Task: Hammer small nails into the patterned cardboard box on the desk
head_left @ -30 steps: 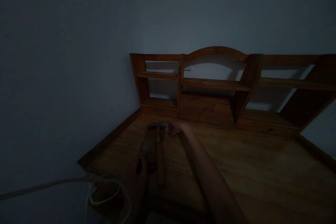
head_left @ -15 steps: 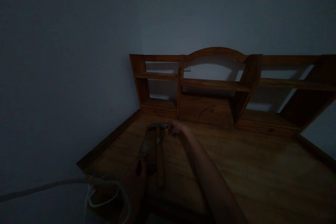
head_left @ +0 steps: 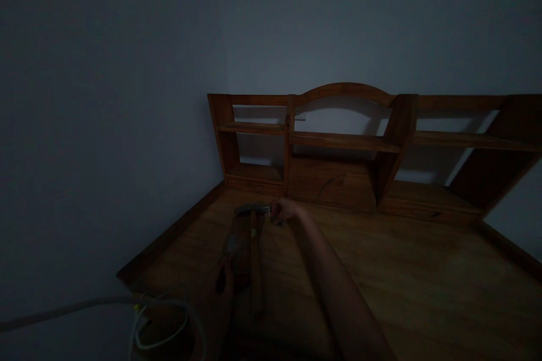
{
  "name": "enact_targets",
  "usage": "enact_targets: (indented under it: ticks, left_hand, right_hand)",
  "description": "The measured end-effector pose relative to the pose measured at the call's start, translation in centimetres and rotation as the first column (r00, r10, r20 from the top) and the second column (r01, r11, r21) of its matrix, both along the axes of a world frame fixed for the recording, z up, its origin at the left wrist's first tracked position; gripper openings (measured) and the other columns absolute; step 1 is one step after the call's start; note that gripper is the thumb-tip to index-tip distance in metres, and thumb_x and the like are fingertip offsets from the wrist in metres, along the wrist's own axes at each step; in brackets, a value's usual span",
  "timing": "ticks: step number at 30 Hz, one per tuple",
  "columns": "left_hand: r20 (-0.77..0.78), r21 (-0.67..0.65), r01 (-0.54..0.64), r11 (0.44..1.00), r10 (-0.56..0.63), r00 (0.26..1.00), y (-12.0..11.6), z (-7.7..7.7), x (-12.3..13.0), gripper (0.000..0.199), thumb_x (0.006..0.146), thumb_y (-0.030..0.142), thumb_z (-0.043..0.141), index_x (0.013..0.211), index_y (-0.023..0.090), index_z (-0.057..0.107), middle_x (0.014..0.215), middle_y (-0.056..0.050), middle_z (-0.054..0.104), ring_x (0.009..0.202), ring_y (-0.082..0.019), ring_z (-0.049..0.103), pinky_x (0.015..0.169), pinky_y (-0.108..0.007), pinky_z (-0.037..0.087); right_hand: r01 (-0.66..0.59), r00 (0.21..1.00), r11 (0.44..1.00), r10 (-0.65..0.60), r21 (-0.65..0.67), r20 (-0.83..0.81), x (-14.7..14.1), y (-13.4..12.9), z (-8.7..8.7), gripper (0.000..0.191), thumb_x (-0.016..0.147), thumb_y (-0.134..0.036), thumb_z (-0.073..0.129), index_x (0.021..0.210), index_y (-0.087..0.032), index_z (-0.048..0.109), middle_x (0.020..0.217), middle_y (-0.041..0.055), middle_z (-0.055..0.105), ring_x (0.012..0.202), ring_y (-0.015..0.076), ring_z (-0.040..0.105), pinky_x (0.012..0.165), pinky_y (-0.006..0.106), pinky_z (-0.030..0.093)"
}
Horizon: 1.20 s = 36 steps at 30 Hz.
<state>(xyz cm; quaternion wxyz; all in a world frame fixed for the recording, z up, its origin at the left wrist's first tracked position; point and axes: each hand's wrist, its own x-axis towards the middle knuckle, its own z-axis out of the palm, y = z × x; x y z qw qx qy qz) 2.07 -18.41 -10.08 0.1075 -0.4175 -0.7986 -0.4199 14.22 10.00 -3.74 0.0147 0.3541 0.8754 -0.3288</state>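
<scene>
in the head view, the hammer (head_left: pixel 256 262) lies over a dark slab (head_left: pixel 242 249) on the desk (head_left: pixel 406 265), handle toward the person, likely for easy reach. the right hand (head_left: pixel 284 210), fingers curled, is at one end of its head, perhaps steadying it; grip or mere touch, i cannot tell. the left hand (head_left: pixel 217 290) is at the slab's near left side; its grip is too dim to tell.

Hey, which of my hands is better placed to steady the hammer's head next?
Your right hand, I'd judge: it is right by one end of the hammer's head. Your left hand is nearer you, by the dark flat object beside the handle.
</scene>
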Motion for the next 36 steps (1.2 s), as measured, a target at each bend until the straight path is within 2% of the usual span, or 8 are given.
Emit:
enact_targets:
  ticks: [4, 8, 12, 18, 24, 31, 36]
  left_hand:
    - [0.009, 0.002, 0.022, 1.000, -0.022, 1.000, 0.0, -0.1, 0.0, 0.038, 0.089, 0.040, 0.042, 0.107, 0.021, 0.069, 0.104, -0.007, 0.072, 0.094, -0.025, 0.066, 0.088, -0.038, 0.049]
    - [0.043, -0.032, -0.005, 0.999, 0.007, 0.999, -0.2, 0.5, 0.1, 0.040, 0.089, 0.043, 0.042, 0.103, 0.019, 0.070, 0.101, -0.008, 0.072, 0.091, -0.026, 0.067, 0.083, -0.037, 0.051]
    - [0.058, -0.043, 0.015, 0.999, -0.013, 0.998, -0.2, 0.8, 0.3, 0.038, 0.090, 0.040, 0.041, 0.102, 0.020, 0.071, 0.102, -0.007, 0.072, 0.093, -0.025, 0.067, 0.082, -0.036, 0.050]
    - [0.032, -0.022, -0.023, 1.000, 0.023, 0.999, -0.2, 0.5, 0.3, 0.037, 0.089, 0.042, 0.043, 0.100, 0.020, 0.070, 0.097, -0.009, 0.072, 0.087, -0.025, 0.067, 0.079, -0.036, 0.049]
    - [0.034, -0.028, 0.012, 1.000, -0.011, 0.999, -0.2, 0.2, 0.1, 0.037, 0.090, 0.043, 0.043, 0.101, 0.020, 0.070, 0.099, -0.007, 0.072, 0.089, -0.025, 0.066, 0.082, -0.036, 0.049]
    - [0.074, -0.054, -0.014, 0.998, 0.017, 0.997, -0.3, 1.0, 0.5, 0.039, 0.090, 0.043, 0.042, 0.105, 0.019, 0.070, 0.104, -0.008, 0.071, 0.092, -0.026, 0.066, 0.082, -0.036, 0.049]
    - [0.065, -0.058, -0.021, 0.998, 0.025, 0.998, -0.3, 0.5, 0.3, 0.038, 0.090, 0.042, 0.043, 0.104, 0.019, 0.070, 0.101, -0.009, 0.072, 0.092, -0.025, 0.066, 0.083, -0.036, 0.050]
  right_hand:
    - [0.003, 0.996, 1.000, -0.002, -0.013, 0.091, 0.8, 0.2, 0.5, 0.019, 0.088, -0.027, 0.061, 0.101, -0.013, 0.062, 0.095, 0.0036, 0.064, 0.077, 0.0128, 0.062, 0.067, 0.029, 0.054]
    - [0.038, 0.984, 0.999, -0.039, 0.006, 0.176, 1.2, 0.1, 0.8, 0.025, 0.090, -0.030, 0.058, 0.108, -0.013, 0.060, 0.105, 0.0058, 0.062, 0.086, 0.0161, 0.062, 0.073, 0.033, 0.054]
    - [0.066, 0.971, 0.997, -0.071, 0.028, 0.228, 1.2, -0.2, 1.1, 0.027, 0.090, -0.031, 0.059, 0.110, -0.014, 0.059, 0.109, 0.0063, 0.061, 0.091, 0.0183, 0.061, 0.077, 0.036, 0.053]
    - [0.051, 0.972, 0.999, -0.054, 0.018, 0.231, 1.3, -0.6, 1.3, 0.029, 0.090, -0.032, 0.058, 0.113, -0.014, 0.058, 0.110, 0.0068, 0.060, 0.092, 0.0185, 0.061, 0.077, 0.036, 0.053]
    - [0.040, 0.970, 0.999, -0.038, -0.004, 0.242, 1.1, 0.0, 0.6, 0.027, 0.090, -0.032, 0.058, 0.110, -0.014, 0.059, 0.107, 0.0063, 0.061, 0.088, 0.0170, 0.062, 0.075, 0.035, 0.054]
    - [0.038, 0.977, 0.999, -0.038, 0.004, 0.209, 1.1, 0.5, -0.3, 0.027, 0.090, -0.032, 0.058, 0.109, -0.014, 0.059, 0.104, 0.0054, 0.062, 0.085, 0.0163, 0.062, 0.072, 0.033, 0.054]
    - [-0.007, 0.985, 0.999, 0.014, -0.041, 0.172, 1.2, 1.2, -0.9, 0.025, 0.090, -0.031, 0.058, 0.107, -0.013, 0.060, 0.102, 0.0053, 0.062, 0.083, 0.0151, 0.062, 0.071, 0.032, 0.054]
